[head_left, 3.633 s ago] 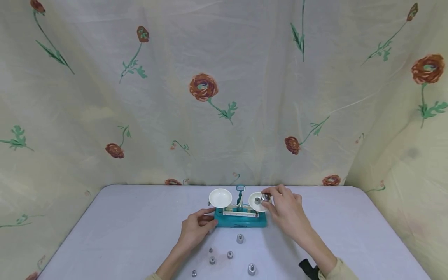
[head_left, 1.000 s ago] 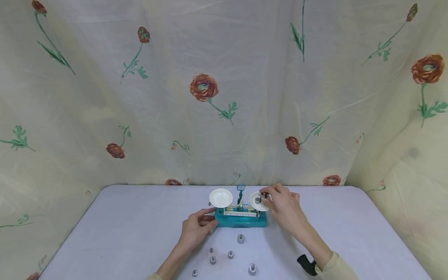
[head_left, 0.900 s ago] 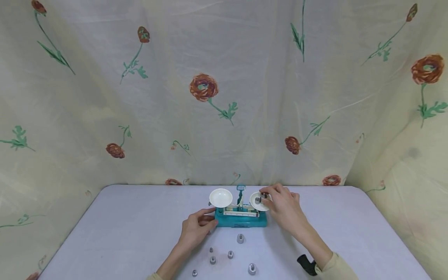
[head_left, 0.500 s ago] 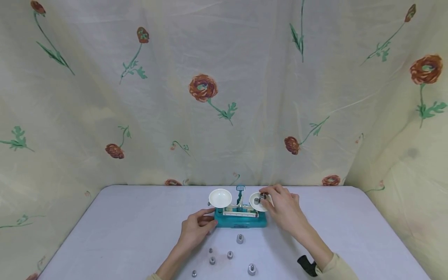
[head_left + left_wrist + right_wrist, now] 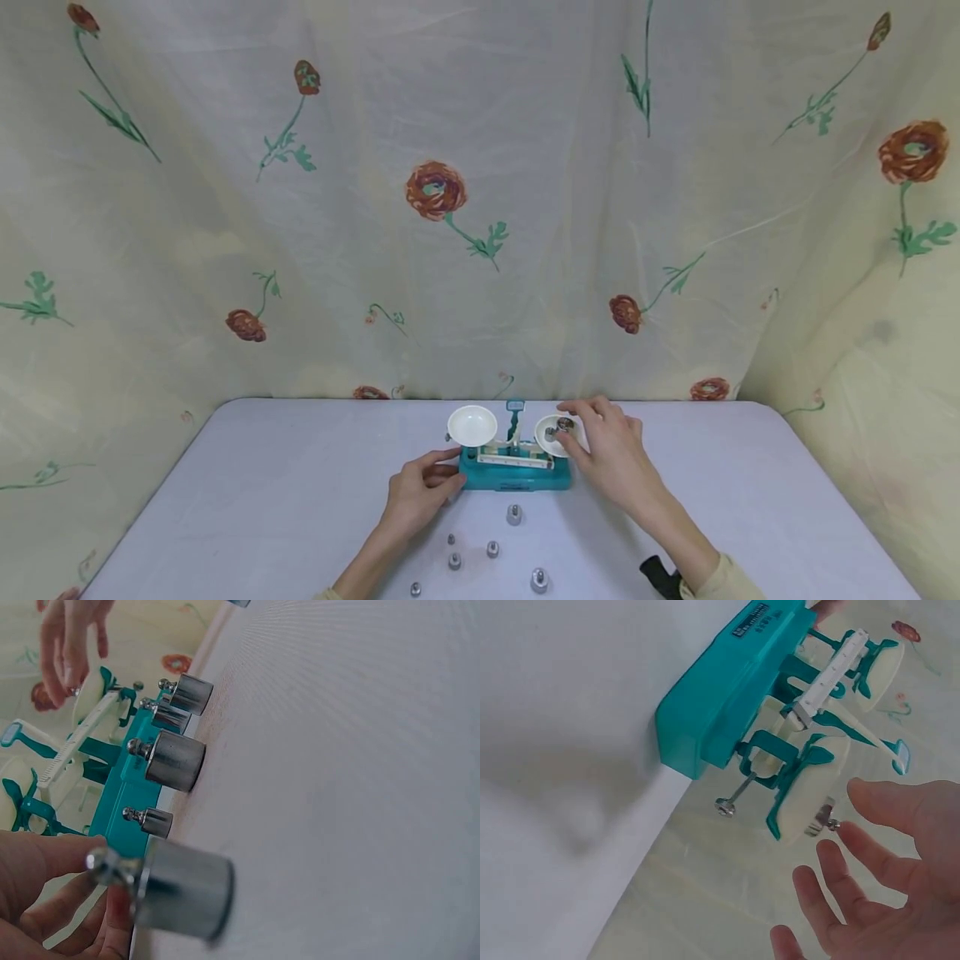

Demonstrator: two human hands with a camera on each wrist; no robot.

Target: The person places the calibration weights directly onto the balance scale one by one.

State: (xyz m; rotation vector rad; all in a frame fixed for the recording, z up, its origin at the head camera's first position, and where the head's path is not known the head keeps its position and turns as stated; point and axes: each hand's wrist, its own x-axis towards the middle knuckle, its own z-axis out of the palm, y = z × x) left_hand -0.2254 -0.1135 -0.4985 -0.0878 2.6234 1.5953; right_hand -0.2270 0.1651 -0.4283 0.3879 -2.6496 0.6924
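A teal balance scale (image 5: 517, 478) with two white pans stands near the table's back edge. My left hand (image 5: 416, 493) grips the left end of its base between thumb and fingers. Two metal weights, one small (image 5: 551, 434) and one larger (image 5: 566, 425), sit in the right pan (image 5: 557, 452); the left pan (image 5: 472, 426) holds nothing. Over the right pan is my right hand (image 5: 611, 457), thumb and index finger spread around the larger weight. In the right wrist view its fingers are apart, with the index fingertip beside the weight's knob (image 5: 832, 824).
Several loose metal weights stand on the white table in front of the scale, among them one nearest the scale (image 5: 513, 515) and a larger one (image 5: 539, 580). A flowered curtain (image 5: 337, 250) hangs behind the table and at its sides.
My right hand has lowered the larger weight into the right pan beside the small one and let go of it; its thumb and index finger have spread. The left hand has stayed put.
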